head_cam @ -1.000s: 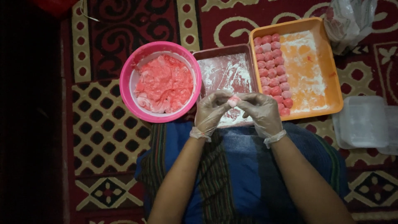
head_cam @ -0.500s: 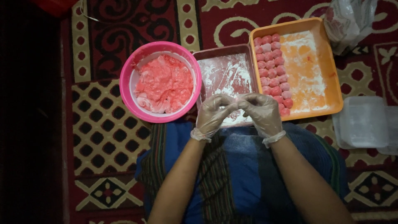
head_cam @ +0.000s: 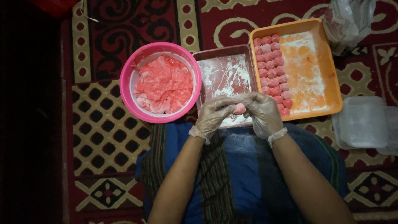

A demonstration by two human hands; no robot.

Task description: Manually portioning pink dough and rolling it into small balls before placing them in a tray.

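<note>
Both hands wear thin clear gloves. My left hand point(head_cam: 213, 116) and my right hand point(head_cam: 262, 113) meet over the near end of a floured brown tray point(head_cam: 224, 62) and together pinch a small pink dough ball point(head_cam: 239, 108) between their fingertips. A pink bowl point(head_cam: 126, 93) of soft pink dough stands just left of the hands. To the right, an orange tray point(head_cam: 331, 89) dusted with flour holds several pink dough balls point(head_cam: 271, 70) in two rows along its left side.
A patterned red carpet point(head_cam: 103, 132) lies under everything. Clear plastic containers point(head_cam: 365, 122) sit at the right edge and a crumpled plastic bag point(head_cam: 348, 20) at the top right. Blue striped cloth point(head_cam: 240, 174) covers my lap below the hands.
The hands stayed over the brown tray. Their fingers have kept working the pink dough piece, which now shows as a rounder ball between them.
</note>
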